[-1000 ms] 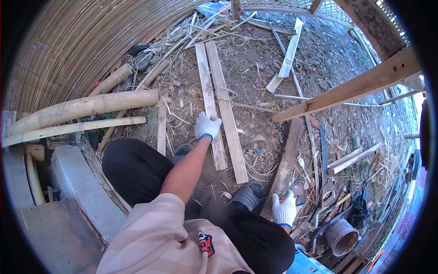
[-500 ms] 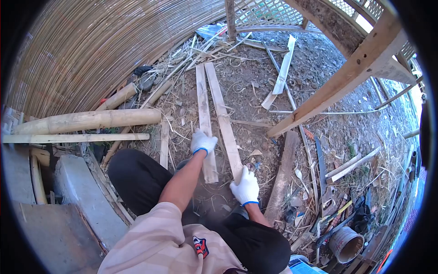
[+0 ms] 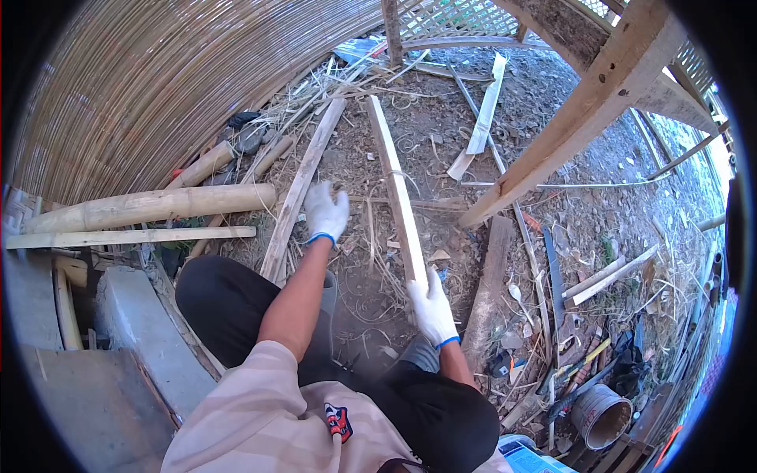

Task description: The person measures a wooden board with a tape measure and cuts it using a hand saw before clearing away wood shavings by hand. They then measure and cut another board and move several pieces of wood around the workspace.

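On the dirt ground strewn with bamboo scraps, I see two gloved hands working with two long wooden slats. My left hand rests on the left slat, which angles away toward a woven bamboo wall; its fingers lie loosely spread, and I cannot tell whether they grip. My right hand has its fingers closed around the near end of the right slat, which runs forward along the ground. The slats lie well apart, splayed. A thick bamboo pole lies to the left, a bucket at lower right.
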{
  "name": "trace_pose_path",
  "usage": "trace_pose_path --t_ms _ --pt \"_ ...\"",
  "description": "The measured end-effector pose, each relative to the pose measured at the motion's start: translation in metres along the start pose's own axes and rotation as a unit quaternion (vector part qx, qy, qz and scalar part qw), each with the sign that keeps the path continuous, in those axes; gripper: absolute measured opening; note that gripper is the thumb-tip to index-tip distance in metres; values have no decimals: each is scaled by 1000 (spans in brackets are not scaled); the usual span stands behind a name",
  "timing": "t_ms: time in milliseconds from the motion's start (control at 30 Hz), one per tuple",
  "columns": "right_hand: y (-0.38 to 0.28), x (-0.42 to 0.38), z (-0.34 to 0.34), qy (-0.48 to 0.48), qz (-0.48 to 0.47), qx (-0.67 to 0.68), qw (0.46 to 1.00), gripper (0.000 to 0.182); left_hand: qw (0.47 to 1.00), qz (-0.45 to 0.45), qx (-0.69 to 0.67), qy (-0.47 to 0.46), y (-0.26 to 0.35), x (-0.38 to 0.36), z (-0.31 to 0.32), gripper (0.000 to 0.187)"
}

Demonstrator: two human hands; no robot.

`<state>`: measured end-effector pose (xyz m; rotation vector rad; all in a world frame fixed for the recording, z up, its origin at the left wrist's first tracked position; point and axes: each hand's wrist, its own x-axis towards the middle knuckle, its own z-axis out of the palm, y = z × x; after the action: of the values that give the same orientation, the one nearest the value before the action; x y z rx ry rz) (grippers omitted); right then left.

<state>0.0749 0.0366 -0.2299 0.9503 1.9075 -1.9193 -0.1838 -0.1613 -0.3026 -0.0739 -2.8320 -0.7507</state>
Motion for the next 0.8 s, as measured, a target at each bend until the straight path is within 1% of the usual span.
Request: trace_pose_path --t_ms 33,67,100,133,167,200,233,267,333,367,433,467,567,633,700,767,800 --pt "3 0 4 28 -37 -51 998 77 997 1 -59 -52 11 1 4 50" --pt "7 3 8 57 -74 -101 990 82 979 -42 -146 -135 23 1 4 51" --pt "10 4 12 85 -111 -151 979 88 945 -84 -230 -216 34 0 3 52" --pt "-20 -13 10 57 -71 -144 985 89 896 -123 -311 -292 46 -1 0 53" --pt "-18 -12 11 61 -94 -151 982 89 843 -193 -384 -323 59 -5 -1 53" --pt "-12 -10 11 65 -117 -159 978 89 778 -260 -452 -351 72 -14 -2 54" --pt "-8 -7 12 70 -140 -167 973 88 702 -322 -514 -374 82 -21 -1 54" --pt "-6 -8 12 69 -168 -147 972 87 675 -329 -539 -383 86 -25 5 54" --pt "-5 -9 8 39 -153 -110 981 84 618 -345 -585 -397 87 -36 11 54" --pt "-8 -9 6 24 -148 -91 985 84 611 -338 -585 -412 85 -40 10 53" --pt "-11 -12 5 13 -164 -114 980 83 598 -327 -584 -441 81 -47 8 51" --pt "-14 -15 4 8 -171 -124 977 83 580 -318 -601 -449 79 -48 6 51" --pt "-32 -35 2 33 -168 -238 956 85 575 -345 -619 -410 88 -45 10 44" --pt "-28 -37 0 84 -228 -315 918 86 568 -332 -662 -359 89 -29 27 44" --pt "-29 -43 -3 133 -273 -400 865 87 561 -335 -688 -316 86 -9 44 44" --pt "-26 -44 -7 143 -267 -435 848 86 552 -347 -705 -278 81 18 63 45" --pt "-20 -44 -9 152 -271 -444 841 86 533 -371 -724 -231 75 30 74 45"
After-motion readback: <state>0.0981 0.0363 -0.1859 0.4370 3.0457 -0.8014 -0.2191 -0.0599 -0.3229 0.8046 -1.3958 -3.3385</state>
